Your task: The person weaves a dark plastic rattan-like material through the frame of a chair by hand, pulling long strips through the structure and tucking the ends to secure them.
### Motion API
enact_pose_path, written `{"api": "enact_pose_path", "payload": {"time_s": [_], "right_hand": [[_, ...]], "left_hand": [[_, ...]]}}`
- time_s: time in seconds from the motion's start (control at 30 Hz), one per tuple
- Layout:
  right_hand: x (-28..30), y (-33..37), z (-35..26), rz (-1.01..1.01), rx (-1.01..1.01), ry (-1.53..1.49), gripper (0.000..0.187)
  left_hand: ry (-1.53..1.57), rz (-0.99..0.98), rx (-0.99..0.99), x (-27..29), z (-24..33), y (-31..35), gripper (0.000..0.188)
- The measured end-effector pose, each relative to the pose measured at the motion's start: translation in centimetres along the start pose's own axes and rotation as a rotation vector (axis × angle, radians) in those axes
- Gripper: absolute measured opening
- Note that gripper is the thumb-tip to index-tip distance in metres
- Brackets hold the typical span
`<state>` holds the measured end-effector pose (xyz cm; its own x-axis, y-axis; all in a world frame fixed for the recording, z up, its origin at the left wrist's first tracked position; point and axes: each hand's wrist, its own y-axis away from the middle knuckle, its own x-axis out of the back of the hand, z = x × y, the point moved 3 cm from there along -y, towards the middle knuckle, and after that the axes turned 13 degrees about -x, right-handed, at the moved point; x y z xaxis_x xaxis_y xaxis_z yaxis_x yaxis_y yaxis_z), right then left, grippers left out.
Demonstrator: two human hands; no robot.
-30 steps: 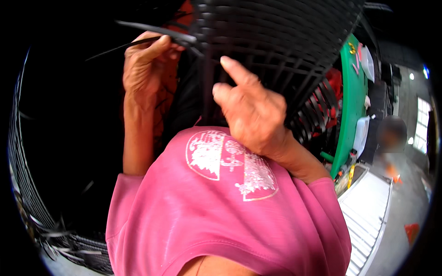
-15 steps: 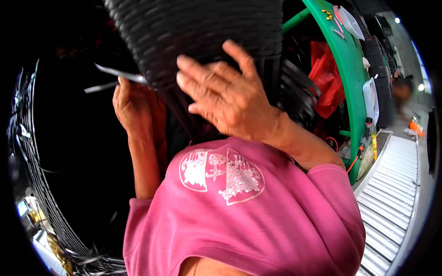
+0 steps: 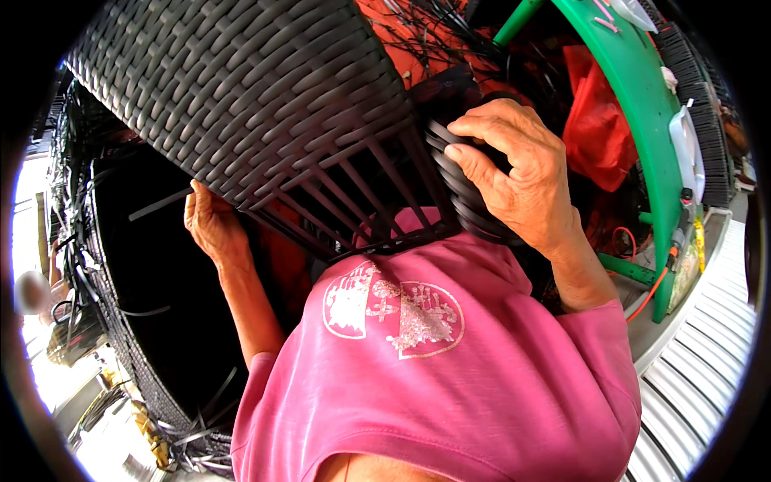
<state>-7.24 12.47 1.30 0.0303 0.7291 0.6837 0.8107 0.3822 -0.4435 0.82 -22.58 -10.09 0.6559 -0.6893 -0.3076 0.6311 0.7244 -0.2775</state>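
A black woven wicker panel (image 3: 257, 88) stretches across the upper middle, tilted, its lower end an open frame of thin bars (image 3: 365, 181) close to my pink shirt. At its left lower edge is my left hand (image 3: 215, 223), fingertips pinched together where a flat grey plastic strip (image 3: 165, 206) sticks out to the left. To the right of the frame, my right hand (image 3: 526, 173) curls its thumb and fingers around a coil of black strips (image 3: 467, 201). Part of that coil is hidden behind the hand.
A green curved table (image 3: 618, 64) stands on the right, with a red bag (image 3: 598, 120) beside it. A large black woven piece (image 3: 120, 321) rises on the left. Loose strips (image 3: 418, 32) lie on the red surface beyond. A ridged white surface (image 3: 699, 353) runs at lower right.
My right hand has gone from spread over the woven panel to the coil of strips on the right, and has closed. The panel has shifted in view, and its bars show clearly.
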Motion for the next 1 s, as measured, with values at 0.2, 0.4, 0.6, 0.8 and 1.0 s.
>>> {"api": "enact_pose_path", "payload": {"time_s": [0.2, 0.4, 0.6, 0.8, 1.0], "right_hand": [[0.2, -0.8, 2.5, -0.149, -0.137, -0.282, 0.013], [4.2, -0.3, 2.9, -0.426, -0.400, -0.564, 0.040], [9.0, 1.5, 3.0, -0.348, 0.116, -0.399, 0.039], [12.2, 5.5, 4.4, 0.349, 0.148, 0.031, 0.017], [9.0, 9.5, 5.5, 0.321, 0.178, -0.194, 0.019]], "left_hand": [[-0.230, 0.252, 0.199, 0.8, 1.9, 3.2, 0.020], [-0.691, 0.011, -0.685, -5.4, 10.4, 5.5, 0.029], [-0.397, -1.079, -1.089, -24.7, 11.8, 11.6, 0.039], [-0.155, -1.139, -0.861, -29.7, 5.5, 15.2, 0.030], [-0.270, -1.313, -0.183, -31.1, 4.2, 14.9, 0.021]]}}
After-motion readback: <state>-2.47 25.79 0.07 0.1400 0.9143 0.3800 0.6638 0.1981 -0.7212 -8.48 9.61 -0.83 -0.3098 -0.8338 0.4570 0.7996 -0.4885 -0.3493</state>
